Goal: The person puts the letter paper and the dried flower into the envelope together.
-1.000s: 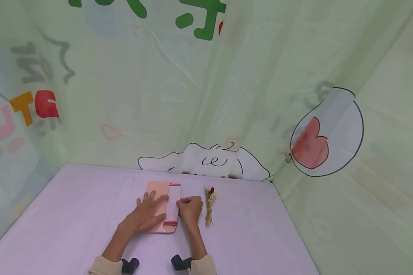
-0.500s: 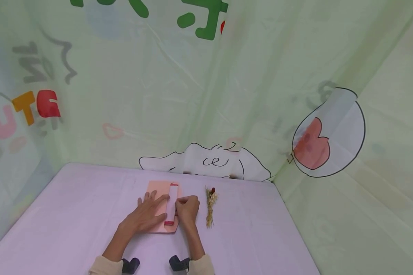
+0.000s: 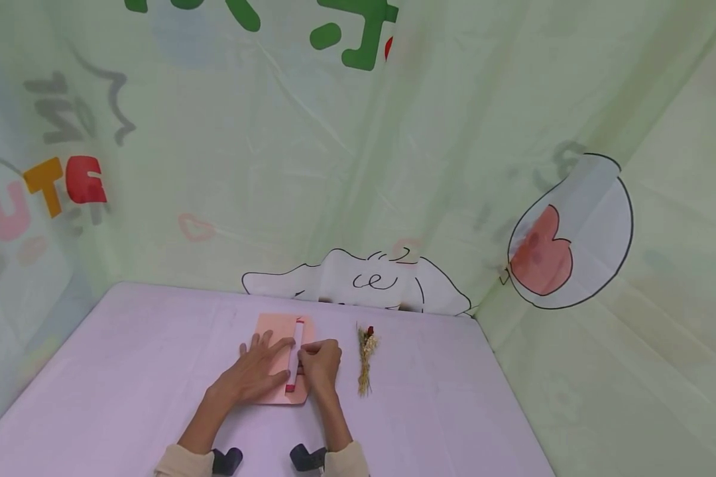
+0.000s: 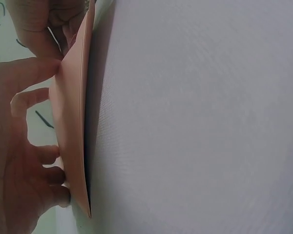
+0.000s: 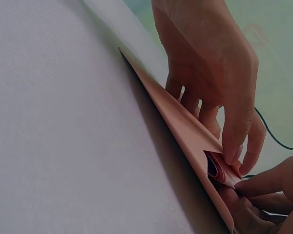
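A pink envelope [image 3: 277, 323] lies on the table, its opening toward the right. From that opening sticks a narrow strip of folded white paper [image 3: 294, 363] with red ends. My left hand [image 3: 252, 372] rests on the envelope with its fingers spread, thumb and forefinger by the mouth. My right hand [image 3: 322, 366] pinches the paper's right edge. In the right wrist view, several red-edged layers of the folded paper [image 5: 217, 168] show inside the mouth, beside the left thumb. The left wrist view shows the envelope [image 4: 71, 122] edge-on; most of the paper is hidden there.
A small bunch of dried flowers [image 3: 365, 361] with a dark red bloom lies right of the right hand. A pale lilac cloth covers the table [image 3: 441, 397]. Printed curtains [image 3: 262, 165] hang behind and at both sides. Black mounts [image 3: 307, 458] sit at the wrists.
The right hand has moved left, and the folded paper has slid left with it into the envelope, so a narrower strip shows. The left hand stays in place.
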The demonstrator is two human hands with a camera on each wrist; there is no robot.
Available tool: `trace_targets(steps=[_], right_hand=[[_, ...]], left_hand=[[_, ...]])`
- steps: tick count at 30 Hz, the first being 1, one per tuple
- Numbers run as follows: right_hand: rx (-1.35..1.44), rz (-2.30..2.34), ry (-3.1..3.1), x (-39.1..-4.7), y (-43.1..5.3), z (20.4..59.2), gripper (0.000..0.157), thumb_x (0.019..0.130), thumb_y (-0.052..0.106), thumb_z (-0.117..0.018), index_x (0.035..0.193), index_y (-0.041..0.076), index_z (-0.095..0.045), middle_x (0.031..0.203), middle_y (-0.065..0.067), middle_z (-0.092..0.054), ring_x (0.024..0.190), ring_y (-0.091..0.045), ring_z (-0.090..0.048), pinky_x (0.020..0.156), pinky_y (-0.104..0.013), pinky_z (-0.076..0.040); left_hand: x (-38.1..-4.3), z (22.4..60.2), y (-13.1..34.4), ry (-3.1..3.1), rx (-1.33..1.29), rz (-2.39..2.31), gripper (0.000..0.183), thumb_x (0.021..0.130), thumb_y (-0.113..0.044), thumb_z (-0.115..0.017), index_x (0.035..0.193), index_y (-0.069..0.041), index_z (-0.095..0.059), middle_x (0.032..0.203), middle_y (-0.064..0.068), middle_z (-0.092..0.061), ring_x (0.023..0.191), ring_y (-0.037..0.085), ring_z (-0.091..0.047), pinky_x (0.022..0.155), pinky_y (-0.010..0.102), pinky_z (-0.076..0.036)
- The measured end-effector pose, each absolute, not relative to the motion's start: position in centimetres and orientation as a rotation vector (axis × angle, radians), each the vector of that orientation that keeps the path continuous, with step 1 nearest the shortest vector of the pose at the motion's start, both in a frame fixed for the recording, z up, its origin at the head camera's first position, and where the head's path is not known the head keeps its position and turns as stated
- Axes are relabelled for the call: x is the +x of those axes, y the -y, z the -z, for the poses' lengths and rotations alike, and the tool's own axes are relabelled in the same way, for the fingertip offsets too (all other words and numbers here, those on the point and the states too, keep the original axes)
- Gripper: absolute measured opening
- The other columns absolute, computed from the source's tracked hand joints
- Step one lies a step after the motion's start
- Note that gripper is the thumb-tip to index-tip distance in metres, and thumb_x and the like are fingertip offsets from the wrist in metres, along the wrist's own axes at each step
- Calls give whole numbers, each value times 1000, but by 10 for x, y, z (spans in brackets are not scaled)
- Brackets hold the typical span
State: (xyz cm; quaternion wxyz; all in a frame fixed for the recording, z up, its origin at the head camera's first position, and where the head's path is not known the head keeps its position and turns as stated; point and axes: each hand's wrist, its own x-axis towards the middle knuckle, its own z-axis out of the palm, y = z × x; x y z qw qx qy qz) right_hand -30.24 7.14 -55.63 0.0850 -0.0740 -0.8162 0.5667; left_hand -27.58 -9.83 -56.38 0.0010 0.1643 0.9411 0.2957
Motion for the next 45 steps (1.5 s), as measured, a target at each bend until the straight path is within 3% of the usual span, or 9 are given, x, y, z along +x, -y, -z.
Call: trace_targets(steps=[10,37,45], right_hand=[[-159,-1781,2387,-307,-65,562,5,88,-12,-77,86,-10,-81,65,-15,-75,46,-14,-69,47,-29,-59],[-76,-1717,2419,-305,-58,563,7,88,-8,-75,86,-9,-82,65,-13,-76,41,-1,-58,44,-19,-51],[28,-1668,2468,-301,-73,553,6,93,-5,-78,90,-8,-83,67,-11,-75,50,-9,-66,47,-22,-54]], left_hand=[[-275,563,99,-2969,541,-924,61,102,-40,-66,158,-21,-53,168,38,-37,156,68,-31,119,89,-24],[-276,563,98,-2948,528,-936,64,104,-50,-64,160,-21,-52,171,38,-33,158,69,-26,120,88,-20],[-275,557,96,-2943,556,-931,64,104,-46,-67,160,-20,-52,170,40,-32,158,68,-26,120,89,-20]])
